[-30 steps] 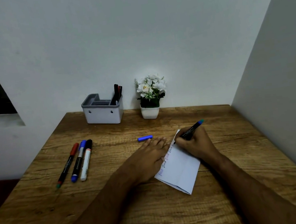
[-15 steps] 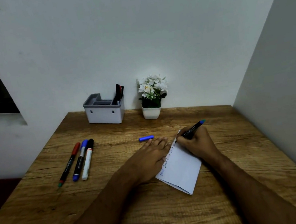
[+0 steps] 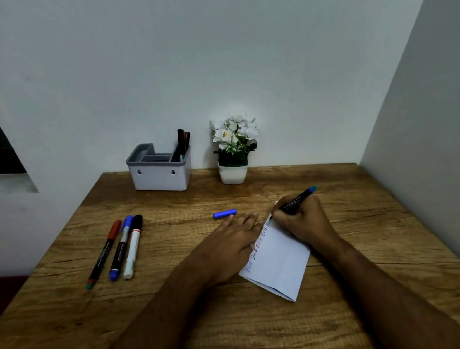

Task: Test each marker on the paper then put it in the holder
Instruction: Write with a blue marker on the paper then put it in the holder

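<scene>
A folded white paper (image 3: 281, 261) lies on the wooden table (image 3: 184, 326), with several written words along its left edge. My left hand (image 3: 232, 244) lies flat on that edge, fingers spread. My right hand (image 3: 302, 220) grips a black marker (image 3: 299, 197) with a blue end, tip on the paper's top corner. Its blue cap (image 3: 225, 213) lies loose beyond my left fingers. Three capped markers lie side by side at the left: red (image 3: 106, 253), blue (image 3: 120, 249) and black-capped white (image 3: 133, 245). The grey-white holder (image 3: 161, 176) at the back wall has markers (image 3: 183, 144) in its right compartment.
A small white pot of white flowers (image 3: 234, 150) stands right of the holder against the back wall. A grey wall (image 3: 435, 118) borders the table's right side. The table's left edge drops off beside the three markers.
My right hand has shifted slightly up along the paper's edge with the marker, and more writing shows there. My left hand stays flat on the paper.
</scene>
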Motion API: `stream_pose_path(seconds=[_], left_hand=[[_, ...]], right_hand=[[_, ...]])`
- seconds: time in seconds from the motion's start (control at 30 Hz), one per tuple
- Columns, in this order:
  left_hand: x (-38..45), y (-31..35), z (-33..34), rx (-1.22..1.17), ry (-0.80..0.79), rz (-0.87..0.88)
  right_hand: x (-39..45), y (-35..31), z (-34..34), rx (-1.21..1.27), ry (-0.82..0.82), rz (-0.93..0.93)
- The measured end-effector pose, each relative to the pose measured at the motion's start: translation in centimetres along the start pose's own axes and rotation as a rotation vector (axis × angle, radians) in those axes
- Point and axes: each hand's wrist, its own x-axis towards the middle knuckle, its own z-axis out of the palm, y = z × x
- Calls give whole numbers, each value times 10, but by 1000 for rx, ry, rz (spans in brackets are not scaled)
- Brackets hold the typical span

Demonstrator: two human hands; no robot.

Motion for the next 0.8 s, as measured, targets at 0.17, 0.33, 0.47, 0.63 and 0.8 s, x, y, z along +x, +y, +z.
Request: stream_pose_path(seconds=[0.17,0.33,0.47,0.63,0.8], left_hand=[[0,2,0,1,1,-2],[1,0,2,-5,14,1],[2,-2,3,-29,15,-4],[-2,-5,-2,-80,-3,8],[-5,-5,-7,-99,28,-8]], right_hand=[[-1,1,-1,6,4,12],[-1,0,-1,24,19,26],[-1,0,-2,91,78,75],[-7,-7,-5,111,12,96],[-23,-14,-3,85,21,86]])
